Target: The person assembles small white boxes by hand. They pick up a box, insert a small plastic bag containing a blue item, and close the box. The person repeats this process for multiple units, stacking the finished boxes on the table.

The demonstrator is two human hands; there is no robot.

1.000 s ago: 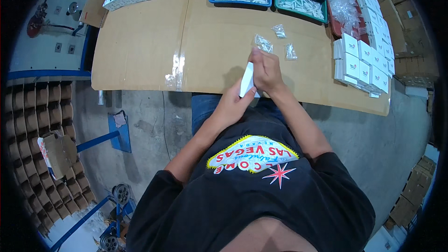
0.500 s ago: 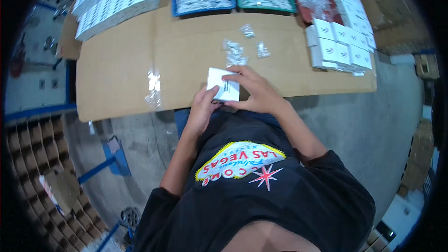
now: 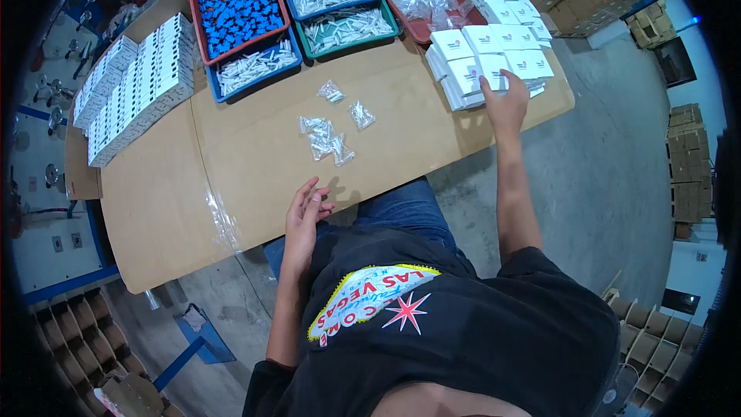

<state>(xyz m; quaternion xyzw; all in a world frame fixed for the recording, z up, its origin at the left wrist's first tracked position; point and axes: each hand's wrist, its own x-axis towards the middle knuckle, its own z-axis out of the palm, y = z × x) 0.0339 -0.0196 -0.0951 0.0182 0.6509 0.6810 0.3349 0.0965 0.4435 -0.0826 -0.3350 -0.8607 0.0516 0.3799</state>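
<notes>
At the stack of small white boxes on the table's right, my right hand has its thumb and fingers on the near edges of one white box in the front row. My left hand hovers by the near table edge, empty, with its fingers apart and slightly curled. Beyond it lie several small clear plastic bags of white pieces: a clustered group, a single bag and another bag.
Along the back stand a red tray of blue parts, blue and green trays of white plugs, and a red tray of clear bags. Rows of white cartons fill the left. Clear tape crosses the cardboard-covered tabletop.
The white box that both hands held near the table edge is no longer between them. My right hand has reached right to the stack; my left hand has opened. The view has turned rightward.
</notes>
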